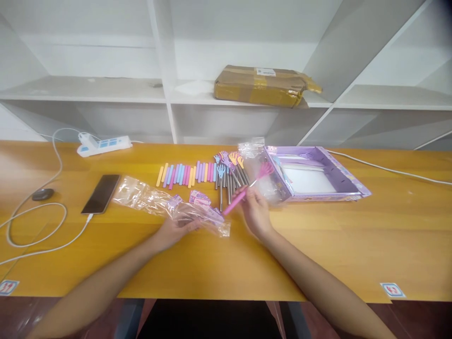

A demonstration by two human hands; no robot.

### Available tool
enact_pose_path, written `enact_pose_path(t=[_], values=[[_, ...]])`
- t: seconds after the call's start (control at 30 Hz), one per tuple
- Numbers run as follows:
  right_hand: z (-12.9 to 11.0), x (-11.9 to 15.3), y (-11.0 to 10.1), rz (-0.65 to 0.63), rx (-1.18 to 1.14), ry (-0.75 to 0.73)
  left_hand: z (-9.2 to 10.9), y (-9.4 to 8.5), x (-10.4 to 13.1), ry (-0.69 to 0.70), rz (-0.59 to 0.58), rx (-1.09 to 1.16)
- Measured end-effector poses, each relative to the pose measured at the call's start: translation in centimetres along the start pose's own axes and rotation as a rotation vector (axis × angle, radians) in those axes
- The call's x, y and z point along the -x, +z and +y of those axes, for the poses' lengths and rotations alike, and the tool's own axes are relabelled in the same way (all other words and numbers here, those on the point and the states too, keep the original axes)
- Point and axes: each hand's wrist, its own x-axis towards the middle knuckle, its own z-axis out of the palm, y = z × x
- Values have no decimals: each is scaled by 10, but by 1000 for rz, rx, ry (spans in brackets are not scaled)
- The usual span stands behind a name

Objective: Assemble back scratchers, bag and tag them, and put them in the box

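Observation:
My right hand (pixel 256 207) is closed around a pink stick (pixel 235 202) topped by a small pink hand shape (pixel 264 169). My left hand (pixel 178 230) grips a long clear plastic bag (pixel 141 193) stretched out to the left. Small purple printed cards (pixel 199 197) lie by the bag. Behind them, several coloured tubes (pixel 181 174) form a row. Metal rods with coloured hand-shaped ends (pixel 221 188) are piled to the right of the row, near my right hand.
An open purple box (pixel 330 194) stands at the right, with clear plastic (pixel 252 149) beside it. At the left are a phone (pixel 100 194), a mouse (pixel 43 194), cables and a power strip (pixel 105 145). A taped carton (pixel 259 87) sits on the shelf (pixel 116 92).

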Motion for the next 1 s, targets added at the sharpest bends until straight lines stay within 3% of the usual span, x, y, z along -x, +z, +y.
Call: enact_pose_path(t=[0.1, 0.17, 0.37, 0.57, 1.0], values=[[-12, -9, -15, 55, 3, -80, 1, -10, -6, 48, 87, 88], [-18, -11, -23, 38, 148, -155, -1, -15, -10, 94, 172, 154], [-21, -8, -32, -232, 757, -445, -11, -25, -19, 93, 371, 390], [-18, -9, -31, -368, 1028, -502, -11, -27, -20, 106, 386, 428], [-11, -6, -29, -418, 1110, -565, -10, -22, -19, 84, 346, 378]])
